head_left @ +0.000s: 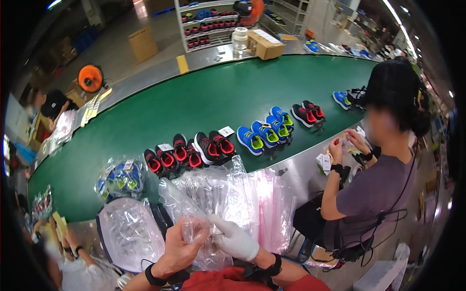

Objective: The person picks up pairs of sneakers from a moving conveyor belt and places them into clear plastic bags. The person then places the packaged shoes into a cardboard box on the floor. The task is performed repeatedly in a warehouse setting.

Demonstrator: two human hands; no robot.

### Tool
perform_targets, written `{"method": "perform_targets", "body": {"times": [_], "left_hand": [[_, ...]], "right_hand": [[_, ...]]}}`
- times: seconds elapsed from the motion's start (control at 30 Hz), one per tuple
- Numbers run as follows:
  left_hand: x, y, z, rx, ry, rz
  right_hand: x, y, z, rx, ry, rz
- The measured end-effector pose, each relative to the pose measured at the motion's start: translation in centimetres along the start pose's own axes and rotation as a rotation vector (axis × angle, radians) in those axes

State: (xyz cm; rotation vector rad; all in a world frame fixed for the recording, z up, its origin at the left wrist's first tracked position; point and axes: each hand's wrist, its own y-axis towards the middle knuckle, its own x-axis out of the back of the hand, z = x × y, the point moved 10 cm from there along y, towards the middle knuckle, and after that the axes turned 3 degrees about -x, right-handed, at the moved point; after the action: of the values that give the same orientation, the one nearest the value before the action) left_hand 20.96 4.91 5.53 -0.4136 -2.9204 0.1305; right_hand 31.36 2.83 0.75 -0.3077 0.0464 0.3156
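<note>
The left hand (pixel 183 244) and gloved right hand (pixel 236 238) pinch a clear bag (pixel 182 202), seemingly parting its mouth, which probably next needs widening.

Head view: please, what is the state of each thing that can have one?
Left hand, bare, gripping clear bag
Right hand, gloved, gripping same bag
Clear bag, crumpled
Blue shoes at left, bagged
Middle blue shoes, unbagged
Middle black-and-red shoes, unbagged
Left orange fan, on or off unclear
</note>
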Motion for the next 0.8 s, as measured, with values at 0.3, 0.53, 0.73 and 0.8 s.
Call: {"method": "perform_targets", "body": {"times": [0.3,0.53,0.73,0.8], "left_hand": [[-0.2,-15.4,10.2,0.381,-0.132,-0.259],[7.0,-38.1,22.9,0.603,0.432,-0.547],[0.8,-65.6,37.6,1.264,0.488,-0.897],[-0.6,-73.8,41.6,1.454,0.499,-1.066]], "right_hand": [[-6.9,-7.5,-6.7,-0.152,-0.304,0.614],[-11.9,-11.9,-11.6,-0.424,-0.457,0.945],[-21.6,-16.3,-19.6,-0.362,-0.742,1.265],[-24.7,-17.1,-22.9,-0.376,-0.794,1.228]]}}
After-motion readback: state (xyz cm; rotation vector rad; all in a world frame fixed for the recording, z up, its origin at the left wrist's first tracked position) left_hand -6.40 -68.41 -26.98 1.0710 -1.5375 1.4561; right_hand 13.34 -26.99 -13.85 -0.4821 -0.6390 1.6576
